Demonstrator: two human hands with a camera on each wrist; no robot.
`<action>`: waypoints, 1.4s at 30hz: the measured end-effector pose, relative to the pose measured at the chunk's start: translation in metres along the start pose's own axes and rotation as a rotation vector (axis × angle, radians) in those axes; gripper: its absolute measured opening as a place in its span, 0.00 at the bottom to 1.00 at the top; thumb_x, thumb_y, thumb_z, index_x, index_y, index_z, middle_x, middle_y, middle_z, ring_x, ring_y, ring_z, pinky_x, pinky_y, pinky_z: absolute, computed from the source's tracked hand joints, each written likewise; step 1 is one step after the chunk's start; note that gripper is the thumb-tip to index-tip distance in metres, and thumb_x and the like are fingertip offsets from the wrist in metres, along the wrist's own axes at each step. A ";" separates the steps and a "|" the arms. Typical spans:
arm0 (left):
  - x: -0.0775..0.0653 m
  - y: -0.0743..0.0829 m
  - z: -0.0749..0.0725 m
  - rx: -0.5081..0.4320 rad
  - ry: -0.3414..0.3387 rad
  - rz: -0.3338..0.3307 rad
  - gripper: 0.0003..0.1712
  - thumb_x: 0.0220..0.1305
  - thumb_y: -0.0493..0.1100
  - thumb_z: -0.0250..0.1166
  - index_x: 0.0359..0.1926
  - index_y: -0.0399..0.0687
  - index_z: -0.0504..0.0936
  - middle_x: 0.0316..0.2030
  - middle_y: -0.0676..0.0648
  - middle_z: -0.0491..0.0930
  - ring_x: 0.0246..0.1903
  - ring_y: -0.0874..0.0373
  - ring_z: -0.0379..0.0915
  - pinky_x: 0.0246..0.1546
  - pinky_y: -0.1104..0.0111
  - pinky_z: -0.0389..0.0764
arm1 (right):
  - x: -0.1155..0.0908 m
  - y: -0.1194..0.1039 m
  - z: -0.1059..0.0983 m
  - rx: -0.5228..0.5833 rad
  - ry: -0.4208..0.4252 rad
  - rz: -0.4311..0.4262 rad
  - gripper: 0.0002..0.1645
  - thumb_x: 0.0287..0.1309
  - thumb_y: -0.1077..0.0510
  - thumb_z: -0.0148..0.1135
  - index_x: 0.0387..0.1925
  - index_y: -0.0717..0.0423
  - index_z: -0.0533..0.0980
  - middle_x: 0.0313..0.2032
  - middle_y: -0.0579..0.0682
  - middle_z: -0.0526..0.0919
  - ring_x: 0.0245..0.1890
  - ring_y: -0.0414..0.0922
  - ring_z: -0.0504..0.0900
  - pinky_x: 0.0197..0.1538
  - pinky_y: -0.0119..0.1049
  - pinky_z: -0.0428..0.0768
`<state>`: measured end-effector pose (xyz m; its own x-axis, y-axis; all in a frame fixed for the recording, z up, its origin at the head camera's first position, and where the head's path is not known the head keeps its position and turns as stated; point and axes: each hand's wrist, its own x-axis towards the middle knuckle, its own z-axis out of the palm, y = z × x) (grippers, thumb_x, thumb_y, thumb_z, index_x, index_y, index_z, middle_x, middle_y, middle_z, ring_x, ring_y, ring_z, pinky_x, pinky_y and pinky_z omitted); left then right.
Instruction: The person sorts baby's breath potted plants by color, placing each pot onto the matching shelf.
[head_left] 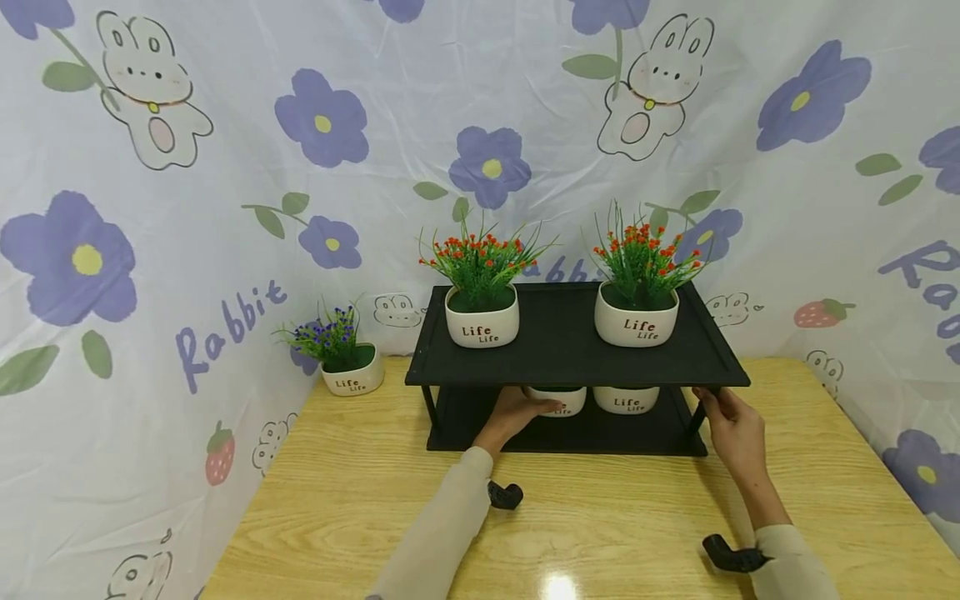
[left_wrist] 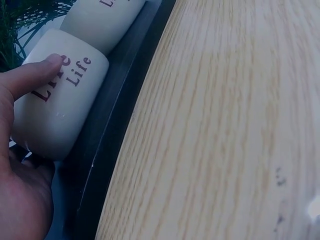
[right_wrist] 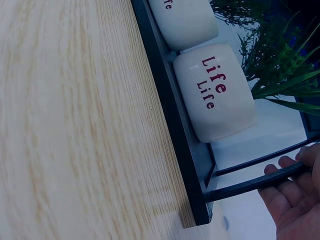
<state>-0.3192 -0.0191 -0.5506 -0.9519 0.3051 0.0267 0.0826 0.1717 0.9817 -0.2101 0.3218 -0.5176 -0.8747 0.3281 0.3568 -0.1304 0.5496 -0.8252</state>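
A black two-tier shelf (head_left: 558,354) stands on the wooden table. On its lower tier are two white "Life" flowerpots side by side. My left hand (head_left: 516,414) grips the left one of these, a flowerpot (left_wrist: 75,107), with the thumb across its printed front. The neighbouring flowerpot (head_left: 626,402) sits just to its right, and the upper tier hides the plants in the head view. At the shelf's right front corner, my right hand (head_left: 738,433) holds the black post (right_wrist: 255,185) close under the upper tier, fingers curled round it.
Two white flowerpots with orange-red flowers, a left pot (head_left: 482,321) and a right pot (head_left: 636,321), stand on the upper tier. A pot with purple flowers (head_left: 352,377) is on the table (head_left: 352,492) left of the shelf. A patterned cloth (head_left: 405,100) hangs behind.
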 end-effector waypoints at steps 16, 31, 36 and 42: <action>-0.005 0.006 -0.004 0.031 0.012 0.061 0.50 0.61 0.44 0.80 0.79 0.52 0.65 0.74 0.43 0.70 0.75 0.43 0.68 0.77 0.47 0.69 | 0.001 -0.001 0.001 0.009 0.007 -0.010 0.24 0.83 0.54 0.53 0.64 0.68 0.80 0.56 0.68 0.87 0.45 0.07 0.71 0.49 0.06 0.70; -0.041 0.025 -0.050 0.235 0.060 0.024 0.42 0.67 0.49 0.76 0.77 0.45 0.71 0.76 0.38 0.70 0.76 0.39 0.67 0.75 0.48 0.73 | 0.002 0.000 0.001 -0.007 -0.004 0.019 0.25 0.84 0.51 0.52 0.65 0.65 0.81 0.57 0.66 0.87 0.44 0.07 0.71 0.49 0.06 0.68; -0.054 0.026 -0.066 0.269 0.062 0.084 0.22 0.70 0.47 0.74 0.59 0.40 0.87 0.55 0.42 0.89 0.56 0.47 0.87 0.58 0.57 0.88 | 0.001 -0.001 0.000 -0.006 -0.010 0.027 0.25 0.84 0.50 0.52 0.66 0.64 0.80 0.58 0.65 0.86 0.44 0.08 0.71 0.49 0.06 0.69; -0.069 0.025 -0.087 0.195 0.126 0.158 0.07 0.68 0.39 0.74 0.42 0.39 0.91 0.36 0.43 0.91 0.33 0.58 0.88 0.42 0.55 0.91 | 0.000 -0.002 -0.001 -0.005 -0.012 0.024 0.25 0.84 0.50 0.52 0.66 0.63 0.80 0.58 0.65 0.86 0.45 0.08 0.71 0.49 0.06 0.69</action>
<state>-0.2776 -0.1174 -0.5116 -0.9510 0.2256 0.2116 0.2762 0.3117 0.9092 -0.2100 0.3216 -0.5158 -0.8831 0.3322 0.3312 -0.1068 0.5451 -0.8315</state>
